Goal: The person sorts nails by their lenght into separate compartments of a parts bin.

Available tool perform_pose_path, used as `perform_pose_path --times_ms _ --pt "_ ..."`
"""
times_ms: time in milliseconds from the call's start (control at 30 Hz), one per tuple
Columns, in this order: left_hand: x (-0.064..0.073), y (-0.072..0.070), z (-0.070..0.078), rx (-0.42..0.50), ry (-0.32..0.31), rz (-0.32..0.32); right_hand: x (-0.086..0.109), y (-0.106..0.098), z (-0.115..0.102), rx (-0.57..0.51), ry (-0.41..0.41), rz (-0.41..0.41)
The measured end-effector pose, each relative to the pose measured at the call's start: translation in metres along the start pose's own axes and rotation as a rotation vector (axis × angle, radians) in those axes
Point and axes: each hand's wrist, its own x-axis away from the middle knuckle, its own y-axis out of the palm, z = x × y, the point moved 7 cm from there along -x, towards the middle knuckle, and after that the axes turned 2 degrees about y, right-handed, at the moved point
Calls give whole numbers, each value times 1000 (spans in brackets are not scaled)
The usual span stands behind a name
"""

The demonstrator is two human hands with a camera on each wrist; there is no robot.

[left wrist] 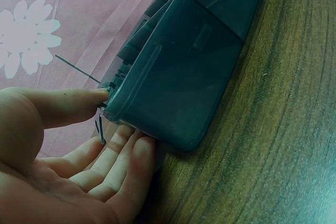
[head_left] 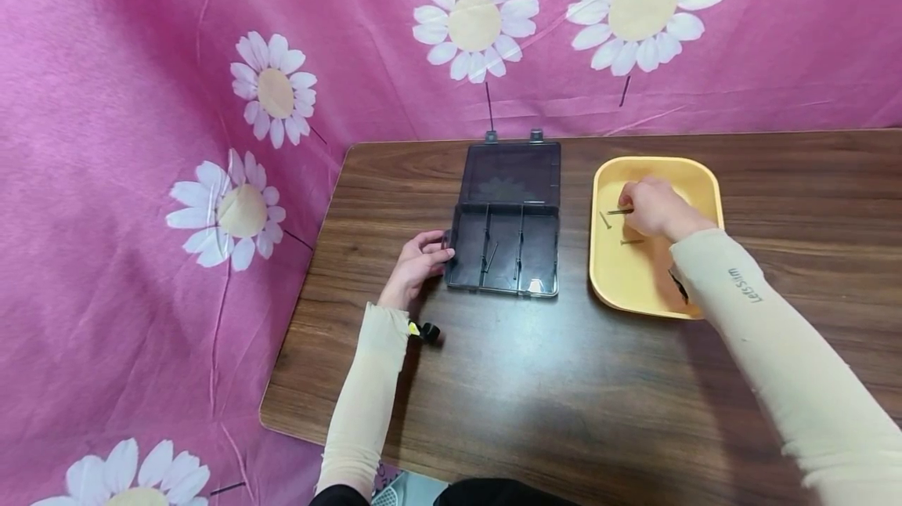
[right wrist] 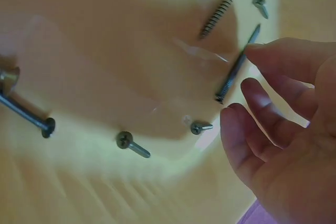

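On the table stands a dark translucent compartment box (head_left: 503, 287), its lid (head_left: 510, 169) laid back. My left hand (head_left: 416, 267) grips its left side; in the left wrist view the thumb is at the rim and the fingers (left wrist: 121, 153) are under the edge. A thin screw (head_left: 492, 257) lies in the middle compartment, and another long thin piece (head_left: 517, 267) lies by the right divider. Inside the yellow bin (head_left: 597, 271), my right hand (head_left: 655, 208) pinches a long dark screw (right wrist: 233, 77) between thumb and fingers.
Loose screws lie in the bin, among them a coarse-threaded screw (right wrist: 220, 11), a short screw (right wrist: 260, 6) and a dark one (right wrist: 31, 116). A brown wooden table (head_left: 479, 381) carries box and bin. Behind it hangs a pink flowered cloth (head_left: 373, 52).
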Motion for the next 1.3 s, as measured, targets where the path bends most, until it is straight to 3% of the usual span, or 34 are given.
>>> perform_pose_path --times_ms 200,767,1300 --pt "-1 0 -1 4 1 -2 0 5 1 1 12 8" --pt "0 -1 -1 -15 -6 1 2 13 4 7 77 -135" --pt "1 0 0 -1 -10 1 9 15 4 -16 116 -187"
